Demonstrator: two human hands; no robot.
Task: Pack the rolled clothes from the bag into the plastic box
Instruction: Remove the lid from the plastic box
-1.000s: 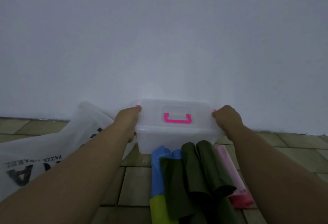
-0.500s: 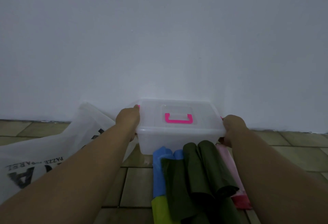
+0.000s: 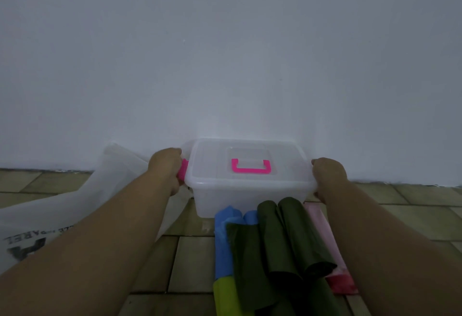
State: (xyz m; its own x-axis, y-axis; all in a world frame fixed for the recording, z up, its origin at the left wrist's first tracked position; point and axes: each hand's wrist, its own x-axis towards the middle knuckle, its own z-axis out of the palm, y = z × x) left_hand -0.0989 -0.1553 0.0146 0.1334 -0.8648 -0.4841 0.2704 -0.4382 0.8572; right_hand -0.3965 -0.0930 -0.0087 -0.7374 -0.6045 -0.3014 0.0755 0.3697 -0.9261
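Straight ahead on the tiled floor (image 3: 195, 260), backed against the wall (image 3: 225, 65): one plastic box (image 3: 250, 195), translucent, with its lid (image 3: 212, 163) on.

- **Axis:** the box's long axis runs left to right across the person's view, with a short end toward each hand.
- **Fittings:** one pink handle (image 3: 251, 167) lies flat on the lid. One pink latch (image 3: 183, 172) shows at the left end. The right end's latch, if any, is hidden.
- **Left hand** (image 3: 166, 168): at the left end, fingers curled around the latch.
- **Right hand** (image 3: 328, 175): at the right end, curled over the rim and clamped on the box. Both hands are equally near, one per end.
- **Rolled clothes** (image 3: 275, 240): out of the bag and laid on the floor between the forearms. Their far ends touch or nearly touch the box front, and their long axes point toward the person, at right angles to the box.
  - three dark green rolls (image 3: 302, 235)
  - one blue roll (image 3: 225, 238), possibly two
  - one pink roll (image 3: 322, 228)
  - one yellow-green piece (image 3: 225, 295)
  - The overlap makes this count uncertain.
- **Bag** (image 3: 50, 215): one, white plastic with printed lettering, slumped to the left beside the left forearm.
- **Judgement:** nothing is packed yet. The lid must come off first, so both end grips suit unlatching.
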